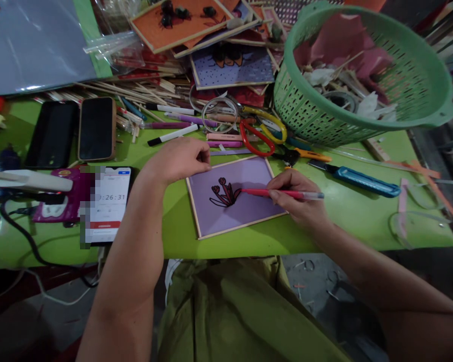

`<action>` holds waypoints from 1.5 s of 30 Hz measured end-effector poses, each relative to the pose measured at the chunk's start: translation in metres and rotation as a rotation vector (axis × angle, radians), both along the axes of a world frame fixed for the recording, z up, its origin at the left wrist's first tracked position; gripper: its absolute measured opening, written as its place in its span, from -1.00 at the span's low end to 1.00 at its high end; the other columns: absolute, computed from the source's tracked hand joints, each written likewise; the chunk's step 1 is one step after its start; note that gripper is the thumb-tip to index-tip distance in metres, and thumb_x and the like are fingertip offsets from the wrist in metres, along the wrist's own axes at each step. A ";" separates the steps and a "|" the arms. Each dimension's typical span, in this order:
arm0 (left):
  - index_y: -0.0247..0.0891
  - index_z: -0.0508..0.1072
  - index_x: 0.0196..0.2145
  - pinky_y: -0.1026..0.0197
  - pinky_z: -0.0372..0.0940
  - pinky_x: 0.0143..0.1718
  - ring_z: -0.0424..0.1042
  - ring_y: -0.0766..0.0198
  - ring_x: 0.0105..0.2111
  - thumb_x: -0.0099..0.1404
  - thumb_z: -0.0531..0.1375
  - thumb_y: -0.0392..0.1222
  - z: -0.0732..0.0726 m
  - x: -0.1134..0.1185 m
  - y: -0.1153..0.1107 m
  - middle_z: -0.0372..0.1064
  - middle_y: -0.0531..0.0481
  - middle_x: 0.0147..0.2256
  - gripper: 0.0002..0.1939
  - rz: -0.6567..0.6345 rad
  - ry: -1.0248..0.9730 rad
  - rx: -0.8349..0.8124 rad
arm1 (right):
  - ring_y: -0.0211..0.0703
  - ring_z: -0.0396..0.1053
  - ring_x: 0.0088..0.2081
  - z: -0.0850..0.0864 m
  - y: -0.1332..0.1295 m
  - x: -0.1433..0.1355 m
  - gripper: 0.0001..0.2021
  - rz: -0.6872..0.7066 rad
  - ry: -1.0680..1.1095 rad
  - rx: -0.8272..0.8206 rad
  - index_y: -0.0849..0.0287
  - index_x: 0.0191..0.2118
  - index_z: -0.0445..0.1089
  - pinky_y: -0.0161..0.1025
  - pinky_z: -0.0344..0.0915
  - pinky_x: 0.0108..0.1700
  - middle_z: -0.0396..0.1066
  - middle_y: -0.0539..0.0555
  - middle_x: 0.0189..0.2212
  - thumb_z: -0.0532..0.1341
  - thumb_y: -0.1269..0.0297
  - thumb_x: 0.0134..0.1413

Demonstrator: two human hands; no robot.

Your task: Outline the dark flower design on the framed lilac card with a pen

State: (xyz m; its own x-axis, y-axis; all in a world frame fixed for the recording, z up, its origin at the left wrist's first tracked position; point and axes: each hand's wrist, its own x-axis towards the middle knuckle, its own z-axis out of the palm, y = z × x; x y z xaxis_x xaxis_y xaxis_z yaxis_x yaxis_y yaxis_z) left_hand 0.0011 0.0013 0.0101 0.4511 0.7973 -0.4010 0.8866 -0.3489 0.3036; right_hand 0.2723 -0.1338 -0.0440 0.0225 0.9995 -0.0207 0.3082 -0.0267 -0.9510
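Note:
A purple card point(249, 213) with a thin pale wooden frame lies on the green table. It bears a drawing of flowers point(225, 191) with black outlines and dark red parts. My right hand point(296, 198) is closed around a red pen point(287, 193), its tip on or just over the leaf at the drawing's right. My left hand point(183, 157) rests at the card's top left edge with its fingers curled inward. Whether those fingers pinch anything is hidden.
A green basket point(309, 108) of scraps stands at the back right. Nearby lie red and yellow scissors point(257, 138), a blue cutter knife point(366, 181), several markers point(173, 134) and framed pictures point(232, 68). Phones point(96, 128) and a cabled purple power socket point(56, 201) are left.

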 end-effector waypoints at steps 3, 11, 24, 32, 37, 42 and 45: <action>-0.10 0.71 -0.12 0.15 0.32 -0.22 0.62 0.09 -0.20 0.33 0.31 -0.10 -0.002 -0.001 0.001 0.71 -0.02 -0.19 -0.79 0.000 -0.004 -0.004 | -0.05 0.36 -0.46 -0.001 0.000 0.001 -0.73 0.009 -0.002 -0.008 -0.04 -0.40 0.50 -0.05 0.31 -0.40 0.55 0.05 -0.42 0.53 -0.01 0.07; -0.10 0.72 -0.07 0.12 0.35 -0.13 0.62 0.08 -0.19 0.35 0.32 -0.12 -0.002 0.000 0.000 0.70 -0.03 -0.16 -0.76 0.028 0.012 -0.018 | -0.06 0.40 -0.45 -0.002 -0.002 0.000 -0.77 0.059 0.018 -0.004 -0.01 -0.39 0.51 -0.10 0.32 -0.40 0.55 0.04 -0.44 0.50 0.04 0.11; -0.11 0.72 -0.05 0.13 0.35 -0.15 0.61 0.08 -0.18 0.37 0.31 -0.12 0.002 0.002 -0.001 0.70 -0.04 -0.15 -0.75 0.032 0.022 -0.036 | -0.07 0.42 -0.42 -0.005 -0.004 0.003 -0.76 0.109 -0.008 -0.016 0.01 -0.35 0.54 -0.12 0.33 -0.39 0.55 0.05 -0.42 0.50 0.02 0.14; -0.13 0.71 -0.06 0.15 0.32 -0.17 0.61 0.09 -0.18 0.37 0.31 -0.13 0.002 0.001 -0.001 0.69 -0.03 -0.14 -0.76 0.025 0.024 -0.030 | -0.12 0.35 -0.48 -0.005 -0.002 0.001 -0.79 0.029 0.011 0.025 0.01 -0.37 0.51 -0.13 0.30 -0.41 0.55 0.03 -0.43 0.50 0.09 0.11; -0.12 0.71 -0.08 0.15 0.30 -0.18 0.60 0.12 -0.22 0.36 0.32 -0.14 0.002 0.001 -0.002 0.69 -0.01 -0.18 -0.78 0.024 0.019 -0.018 | -0.09 0.39 -0.46 -0.004 -0.003 0.001 -0.82 0.045 0.021 0.036 0.02 -0.36 0.52 -0.13 0.30 -0.42 0.56 0.04 -0.42 0.49 0.13 0.13; -0.13 0.70 -0.09 0.16 0.31 -0.18 0.59 0.14 -0.24 0.37 0.32 -0.13 0.000 0.002 -0.001 0.68 -0.01 -0.21 -0.79 0.024 0.019 -0.022 | -0.08 0.41 -0.45 -0.003 -0.004 0.001 -0.85 0.103 0.017 0.029 0.02 -0.35 0.55 -0.15 0.30 -0.42 0.56 0.04 -0.44 0.48 0.15 0.12; -0.13 0.71 -0.09 0.16 0.31 -0.19 0.60 0.14 -0.24 0.37 0.32 -0.12 -0.001 0.002 0.000 0.69 -0.01 -0.21 -0.79 0.019 0.019 -0.014 | -0.09 0.42 -0.43 -0.003 -0.003 0.000 -0.88 0.102 0.019 0.032 0.03 -0.36 0.57 -0.17 0.29 -0.42 0.57 0.04 -0.44 0.48 0.19 0.07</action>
State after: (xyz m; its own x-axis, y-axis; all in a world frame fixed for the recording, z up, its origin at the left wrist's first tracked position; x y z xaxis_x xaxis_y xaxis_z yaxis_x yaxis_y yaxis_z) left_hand 0.0026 0.0009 0.0091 0.4284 0.7997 -0.4207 0.8986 -0.3281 0.2915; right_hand 0.2726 -0.1369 -0.0469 -0.0793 0.9968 0.0119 0.2901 0.0345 -0.9564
